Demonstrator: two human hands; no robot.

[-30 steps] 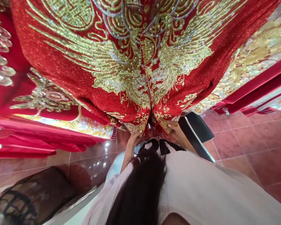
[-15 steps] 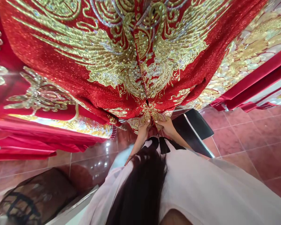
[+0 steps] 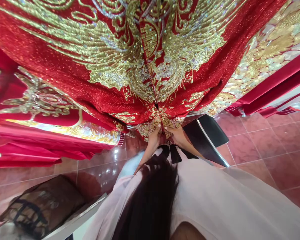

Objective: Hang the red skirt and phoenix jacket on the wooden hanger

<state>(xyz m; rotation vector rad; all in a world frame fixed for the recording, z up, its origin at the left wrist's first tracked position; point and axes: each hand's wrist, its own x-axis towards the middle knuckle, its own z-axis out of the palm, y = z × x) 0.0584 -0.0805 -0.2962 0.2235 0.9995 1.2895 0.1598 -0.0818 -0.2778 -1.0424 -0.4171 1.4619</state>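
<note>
A red jacket (image 3: 95, 73) with heavy gold and sequin phoenix embroidery hangs in front of me and fills the upper view. Its front opening runs down the middle to a scalloped gold hem (image 3: 162, 122). My left hand (image 3: 153, 138) is closed on the hem just left of the opening. My right hand (image 3: 177, 135) is closed on the hem just right of it. Both hands pinch the two edges together at the bottom of the opening. My white top and long dark hair fill the lower middle of the view.
More red and gold garments hang at the left (image 3: 35, 110) and right (image 3: 267, 56). A black chair seat (image 3: 210, 133) stands just right of my hands. A brown bag (image 3: 40, 206) lies at the lower left. The floor is glossy red tile (image 3: 265, 146).
My hands have moved up and together from apart under the hem, and both now grip the hem at the front opening. The jacket's two bottom edges have closed up.
</note>
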